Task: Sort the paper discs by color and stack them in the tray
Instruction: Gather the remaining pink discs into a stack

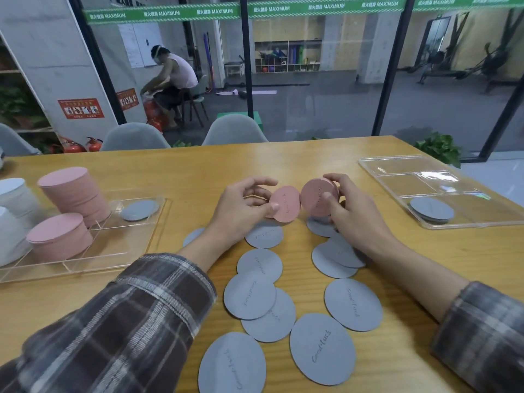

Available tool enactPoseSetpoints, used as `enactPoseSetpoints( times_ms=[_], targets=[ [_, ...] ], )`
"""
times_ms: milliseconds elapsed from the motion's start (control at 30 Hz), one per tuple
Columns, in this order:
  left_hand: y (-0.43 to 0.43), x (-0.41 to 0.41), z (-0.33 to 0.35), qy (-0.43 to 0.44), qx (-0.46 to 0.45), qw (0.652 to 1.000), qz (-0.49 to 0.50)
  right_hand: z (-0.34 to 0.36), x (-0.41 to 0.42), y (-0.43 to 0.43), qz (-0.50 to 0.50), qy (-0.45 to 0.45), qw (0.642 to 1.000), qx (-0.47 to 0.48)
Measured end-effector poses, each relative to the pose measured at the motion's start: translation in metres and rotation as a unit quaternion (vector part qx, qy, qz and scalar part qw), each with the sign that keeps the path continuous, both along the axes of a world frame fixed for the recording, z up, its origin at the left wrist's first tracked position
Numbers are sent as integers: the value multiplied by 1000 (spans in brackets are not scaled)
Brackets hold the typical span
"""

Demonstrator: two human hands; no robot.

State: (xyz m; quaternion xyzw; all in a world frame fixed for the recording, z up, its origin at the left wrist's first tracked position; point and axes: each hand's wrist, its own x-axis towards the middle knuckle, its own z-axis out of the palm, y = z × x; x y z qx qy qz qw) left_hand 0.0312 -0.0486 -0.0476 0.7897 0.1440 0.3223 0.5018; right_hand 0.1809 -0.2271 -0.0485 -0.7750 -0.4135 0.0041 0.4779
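My left hand (241, 207) pinches a pink paper disc (286, 204) above the table's middle. Right beside it my right hand (354, 211) grips a small stack of pink discs (316, 198), tilted on edge. Several grey discs (321, 348) lie loose on the wooden table below both hands. A clear tray on the left (93, 253) holds two tall pink stacks (75, 194) and one grey disc (139, 210). A second clear tray on the right (397, 180) holds a few grey discs (431, 209) in its near compartment.
White stacks (14, 199) stand at the far left edge. Two grey chairs (234, 130) sit behind the table, with a glass wall beyond. A person sits on a chair in the room behind the glass. A green plant (439, 147) is at the table's far right corner.
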Motion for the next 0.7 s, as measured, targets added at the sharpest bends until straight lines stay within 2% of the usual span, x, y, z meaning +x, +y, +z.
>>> enactPoseSetpoints(
  times_ms=[600,700],
  targets=[
    [-13,-15,-2,-26,-39,999,-7,1,-8,-1,61,-23,998,-15],
    [-18,-12,-5,-33,-35,999,14,2,-16,1,108,23,994,0]
  ],
)
